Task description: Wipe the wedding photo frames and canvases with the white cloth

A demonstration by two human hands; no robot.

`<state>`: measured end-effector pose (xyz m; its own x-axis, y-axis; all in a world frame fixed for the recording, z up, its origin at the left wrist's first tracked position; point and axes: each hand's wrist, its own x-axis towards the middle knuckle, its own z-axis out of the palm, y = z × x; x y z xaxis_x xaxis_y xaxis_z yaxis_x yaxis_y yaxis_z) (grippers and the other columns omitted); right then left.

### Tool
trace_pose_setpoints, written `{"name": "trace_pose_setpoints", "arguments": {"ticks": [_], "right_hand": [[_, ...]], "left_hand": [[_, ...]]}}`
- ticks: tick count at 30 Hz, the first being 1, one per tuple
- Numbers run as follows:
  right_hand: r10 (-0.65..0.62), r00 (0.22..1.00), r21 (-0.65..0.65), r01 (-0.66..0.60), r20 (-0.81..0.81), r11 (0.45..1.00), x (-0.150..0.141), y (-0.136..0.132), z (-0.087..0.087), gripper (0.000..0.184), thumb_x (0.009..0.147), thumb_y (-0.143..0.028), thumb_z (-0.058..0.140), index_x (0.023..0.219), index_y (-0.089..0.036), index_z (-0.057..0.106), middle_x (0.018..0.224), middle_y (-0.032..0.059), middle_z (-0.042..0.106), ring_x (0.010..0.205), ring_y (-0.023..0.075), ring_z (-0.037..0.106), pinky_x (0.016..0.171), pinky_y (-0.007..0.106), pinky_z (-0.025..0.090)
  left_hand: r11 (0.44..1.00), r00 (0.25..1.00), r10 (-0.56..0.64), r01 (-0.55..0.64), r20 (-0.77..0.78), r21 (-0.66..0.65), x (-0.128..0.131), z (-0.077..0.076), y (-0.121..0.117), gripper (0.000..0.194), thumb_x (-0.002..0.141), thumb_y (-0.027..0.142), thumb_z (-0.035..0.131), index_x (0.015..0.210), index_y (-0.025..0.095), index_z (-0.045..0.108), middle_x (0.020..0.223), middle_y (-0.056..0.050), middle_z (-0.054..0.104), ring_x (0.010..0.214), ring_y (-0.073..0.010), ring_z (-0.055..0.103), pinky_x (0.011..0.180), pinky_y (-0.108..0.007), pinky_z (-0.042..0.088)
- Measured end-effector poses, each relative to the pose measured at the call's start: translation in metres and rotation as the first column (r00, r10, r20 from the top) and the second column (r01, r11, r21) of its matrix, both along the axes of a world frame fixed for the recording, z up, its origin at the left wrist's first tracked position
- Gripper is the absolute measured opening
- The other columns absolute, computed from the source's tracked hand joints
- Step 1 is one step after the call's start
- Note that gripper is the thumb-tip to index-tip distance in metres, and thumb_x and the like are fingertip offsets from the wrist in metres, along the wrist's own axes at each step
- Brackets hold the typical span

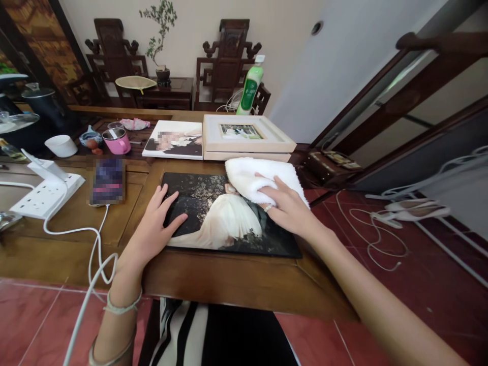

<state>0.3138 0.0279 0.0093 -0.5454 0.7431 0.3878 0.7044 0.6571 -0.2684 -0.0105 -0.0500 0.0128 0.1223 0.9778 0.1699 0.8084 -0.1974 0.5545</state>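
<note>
A dark photo panel (232,218) showing a pale flowing gown lies flat on the wooden table in front of me. My left hand (154,223) rests on the panel's left edge with its fingers spread, holding nothing. A folded white towel (247,175) covers the panel's upper right corner and hangs past its right side. My right hand (287,206) presses on the towel, fingers bent into the cloth. The towel and that hand hide part of the picture.
Behind the panel lie a white-edged photo print (173,147) and stacked pale frames (211,134), with a green bottle (250,86) beyond. To the left are a power strip (49,190), a phone (109,180), a pink mug (117,142) and a white cable (82,300) crossing the table edge.
</note>
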Motion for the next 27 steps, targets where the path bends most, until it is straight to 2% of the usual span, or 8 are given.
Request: {"name": "trace_pose_setpoints", "arguments": {"ticks": [3,9,12,14,17,23,27], "right_hand": [[0.024,1.0,0.025,-0.024,0.008,0.999,-0.005,-0.023,0.001,0.034,0.076,-0.007,0.047,0.101,-0.021,0.066,0.143,0.0127,0.055,0.141,0.0313,0.039,0.114,0.064,0.029],[0.217,0.976,0.047,-0.216,-0.005,0.975,-0.011,-0.093,0.013,0.025,0.065,-0.002,0.045,0.071,-0.021,0.059,0.145,0.0127,0.052,0.143,0.0326,0.033,0.113,0.067,0.028],[0.301,0.954,0.054,-0.3,-0.005,0.952,-0.01,-0.107,0.015,0.026,0.062,0.001,0.043,0.066,-0.021,0.056,0.146,0.0114,0.051,0.144,0.0326,0.031,0.113,0.067,0.028],[0.318,0.948,0.051,-0.318,-0.003,0.947,-0.007,-0.103,0.015,0.027,0.061,0.002,0.042,0.066,-0.021,0.057,0.146,0.0106,0.051,0.143,0.0319,0.032,0.114,0.066,0.028],[0.293,0.956,0.031,-0.293,-0.006,0.956,-0.002,-0.084,0.012,0.029,0.063,0.0,0.044,0.071,-0.021,0.061,0.144,0.0105,0.053,0.142,0.0303,0.034,0.114,0.065,0.028],[0.179,0.984,0.005,-0.179,-0.013,0.984,0.002,-0.038,0.007,0.041,0.067,-0.005,0.046,0.098,-0.021,0.069,0.144,0.0106,0.054,0.142,0.0293,0.035,0.114,0.064,0.027],[0.138,0.99,0.005,-0.138,0.016,0.99,-0.001,-0.036,0.009,0.04,0.067,-0.004,0.046,0.096,-0.02,0.068,0.144,0.0122,0.054,0.143,0.0304,0.034,0.115,0.064,0.027]], "left_hand": [[1.0,1.0,-0.002,0.002,-0.006,-0.005,0.0,0.001,0.0,0.058,0.095,0.045,0.05,0.144,0.015,0.044,0.163,-0.016,0.022,0.152,-0.0281,0.012,0.121,-0.05,0.018],[1.0,1.0,-0.001,0.001,-0.003,0.0,0.0,0.0,0.0,0.057,0.095,0.047,0.049,0.145,0.018,0.044,0.163,-0.014,0.023,0.152,-0.0281,0.012,0.121,-0.051,0.019],[1.0,1.0,-0.005,0.005,-0.013,0.001,0.0,0.0,0.0,0.057,0.095,0.046,0.049,0.145,0.018,0.043,0.163,-0.015,0.023,0.152,-0.0283,0.012,0.121,-0.051,0.019],[1.0,1.0,-0.003,0.003,-0.021,-0.001,0.0,0.0,-0.001,0.058,0.096,0.046,0.049,0.145,0.016,0.043,0.163,-0.016,0.023,0.152,-0.0281,0.012,0.122,-0.049,0.019],[1.0,1.0,-0.003,0.003,-0.027,0.007,0.001,0.001,0.0,0.059,0.095,0.046,0.049,0.145,0.015,0.044,0.163,-0.016,0.023,0.152,-0.0274,0.013,0.122,-0.047,0.019],[0.999,1.0,-0.016,0.017,-0.026,0.047,0.0,-0.002,0.004,0.062,0.094,0.05,0.05,0.143,0.012,0.047,0.161,-0.018,0.026,0.152,-0.0292,0.015,0.121,-0.048,0.019],[0.999,0.999,-0.017,0.018,-0.03,0.042,-0.001,-0.003,0.005,0.063,0.094,0.052,0.049,0.144,0.013,0.045,0.162,-0.017,0.025,0.152,-0.0294,0.015,0.121,-0.05,0.02]]}}
